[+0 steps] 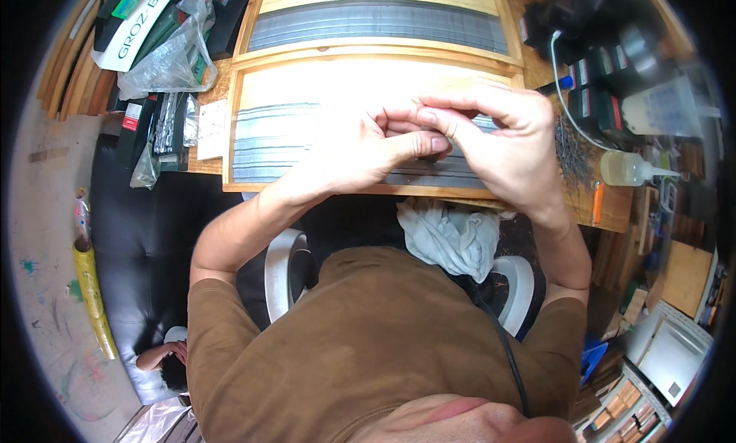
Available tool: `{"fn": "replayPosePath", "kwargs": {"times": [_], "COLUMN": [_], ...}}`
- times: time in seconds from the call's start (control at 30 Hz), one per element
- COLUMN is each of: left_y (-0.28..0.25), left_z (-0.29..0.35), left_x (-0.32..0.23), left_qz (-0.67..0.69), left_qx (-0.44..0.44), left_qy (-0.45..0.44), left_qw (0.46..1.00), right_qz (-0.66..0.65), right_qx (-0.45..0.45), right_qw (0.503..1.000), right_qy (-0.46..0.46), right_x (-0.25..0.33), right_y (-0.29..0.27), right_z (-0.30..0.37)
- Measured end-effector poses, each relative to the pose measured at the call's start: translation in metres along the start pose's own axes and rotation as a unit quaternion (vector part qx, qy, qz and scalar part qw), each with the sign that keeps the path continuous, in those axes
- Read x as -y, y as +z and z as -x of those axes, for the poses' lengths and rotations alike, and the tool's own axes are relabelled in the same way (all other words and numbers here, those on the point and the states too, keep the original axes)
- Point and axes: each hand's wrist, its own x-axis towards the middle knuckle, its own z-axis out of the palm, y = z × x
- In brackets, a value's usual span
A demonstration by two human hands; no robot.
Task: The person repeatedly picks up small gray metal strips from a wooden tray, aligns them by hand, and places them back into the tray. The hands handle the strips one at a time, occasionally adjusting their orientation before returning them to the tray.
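Note:
My left hand (387, 140) and my right hand (510, 140) meet above a shallow wooden tray (229, 151). Thumbs and fingers of both are bent and pinched together at the fingertips. A small dark bit shows beneath the left thumb, too small and covered to name. Rows of thin grey metal strips, like needles (268, 140), lie side by side in the tray under my hands. My wrists and fingers cover part of those rows. Just beyond stands a second wooden tray (307, 52) with a dense row of similar grey metal pieces (376, 25).
Black boxes (136, 128) and a clear plastic bag (180, 59) crowd the left. At right are loose dark needles (573, 148), a white cable (560, 75), a squeeze bottle (625, 168) and a translucent jug (659, 109). A white cloth (452, 236) hangs below the tray. Another person (172, 359) is at lower left.

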Motion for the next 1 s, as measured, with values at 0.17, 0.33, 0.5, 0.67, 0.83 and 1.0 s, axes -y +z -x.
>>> {"fn": "replayPosePath", "kwargs": {"times": [0.17,0.33,0.5,0.67,0.83,1.0], "left_y": [-0.02,-0.069,-0.094,-0.102,-0.103,-0.085], "left_z": [-0.003,-0.027,-0.036,-0.048,-0.068,-0.1], "left_x": [-0.012,-0.036,-0.049,-0.049,-0.051,-0.055], "left_qz": [-0.111,-0.142,-0.071,-0.084,-0.095,-0.132], "left_qx": [-0.01,-0.085,-0.111,-0.089,-0.048,-0.008], "left_qy": [-0.054,0.076,0.114,0.077,0.023,0.02], "left_qw": [0.992,0.983,0.985,0.989,0.994,0.991], "right_qz": [0.057,0.352,0.362,0.367,0.378,0.22], "right_qx": [0.009,0.052,0.13,0.142,0.142,0.055], "right_qw": [0.998,0.931,0.917,0.913,0.908,0.968], "right_qy": [-0.022,0.084,0.103,0.108,0.115,0.111], "right_x": [-0.046,-0.119,-0.149,-0.141,-0.14,-0.124], "right_y": [-0.028,-0.063,-0.076,-0.077,-0.078,-0.076], "right_z": [-0.044,-0.096,-0.116,-0.112,-0.112,-0.128]}}
